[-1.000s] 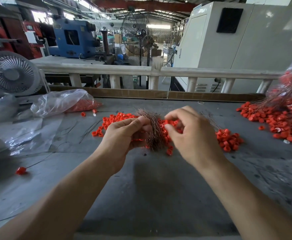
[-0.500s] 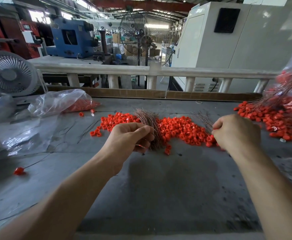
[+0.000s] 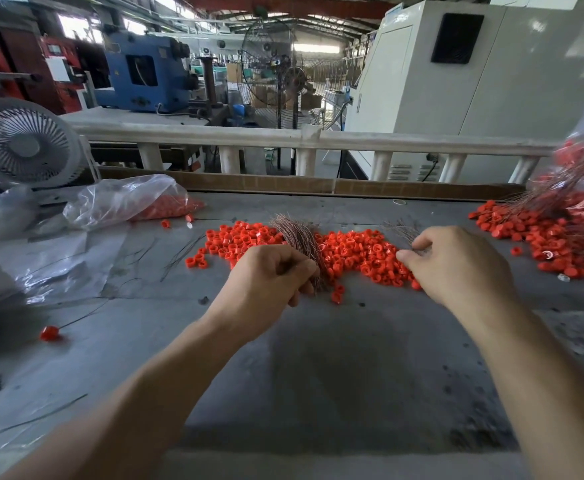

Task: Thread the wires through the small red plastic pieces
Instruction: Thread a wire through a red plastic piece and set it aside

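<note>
Now two hands — left hand (image 3: 269,275) fingers grasping wire bundle (image 3: 299,237); right hand (image 3: 456,268) pinching wires (image 3: 403,230).

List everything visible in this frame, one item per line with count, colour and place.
loose red pieces: many, red, table centre
wire bundle: one, coppery, in left hand
finished pile: one, red with wires, far right
plastic bag: one, clear, holding red pieces, left
threaded piece: one, red, near left
desk fan: one, white, far left
table: one, grey
left hand: grips bundle
right hand: fingers pinch wires
</note>
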Motion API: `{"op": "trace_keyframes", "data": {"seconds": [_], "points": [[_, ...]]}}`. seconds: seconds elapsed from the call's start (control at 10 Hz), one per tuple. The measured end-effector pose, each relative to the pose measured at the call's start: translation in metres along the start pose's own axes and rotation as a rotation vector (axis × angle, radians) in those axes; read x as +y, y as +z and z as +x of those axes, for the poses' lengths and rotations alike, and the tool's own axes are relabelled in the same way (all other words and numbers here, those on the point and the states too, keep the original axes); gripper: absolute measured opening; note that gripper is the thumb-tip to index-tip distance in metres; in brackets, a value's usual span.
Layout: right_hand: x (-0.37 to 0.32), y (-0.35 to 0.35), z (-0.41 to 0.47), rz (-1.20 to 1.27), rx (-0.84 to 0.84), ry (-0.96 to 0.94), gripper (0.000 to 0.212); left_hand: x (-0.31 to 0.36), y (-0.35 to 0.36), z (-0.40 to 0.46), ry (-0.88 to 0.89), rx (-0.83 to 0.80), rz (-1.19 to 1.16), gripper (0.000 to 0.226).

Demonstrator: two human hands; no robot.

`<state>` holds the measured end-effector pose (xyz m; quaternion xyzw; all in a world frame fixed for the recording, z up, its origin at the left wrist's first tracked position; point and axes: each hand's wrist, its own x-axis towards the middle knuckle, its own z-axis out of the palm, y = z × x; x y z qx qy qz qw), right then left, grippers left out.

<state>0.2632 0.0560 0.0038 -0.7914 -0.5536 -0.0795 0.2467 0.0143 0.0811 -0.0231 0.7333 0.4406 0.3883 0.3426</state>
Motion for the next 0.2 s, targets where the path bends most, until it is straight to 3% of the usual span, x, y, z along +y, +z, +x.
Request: {"op": "trace_keyframes", "data": {"seconds": [0.1, 0.2], "points": [[-0.016, -0.009, -0.025, 0.055, 0.044, -0.103, 0.019, 0.015, 0.001, -0.009, 0.055, -0.09, 0.188, 0.023], [-0.018, -0.014, -0.077, 0.198, 0.099, -0.232, 0.016, 0.019, 0.0, -0.051, 0.092, -0.142, 0.234, 0.021]]}}
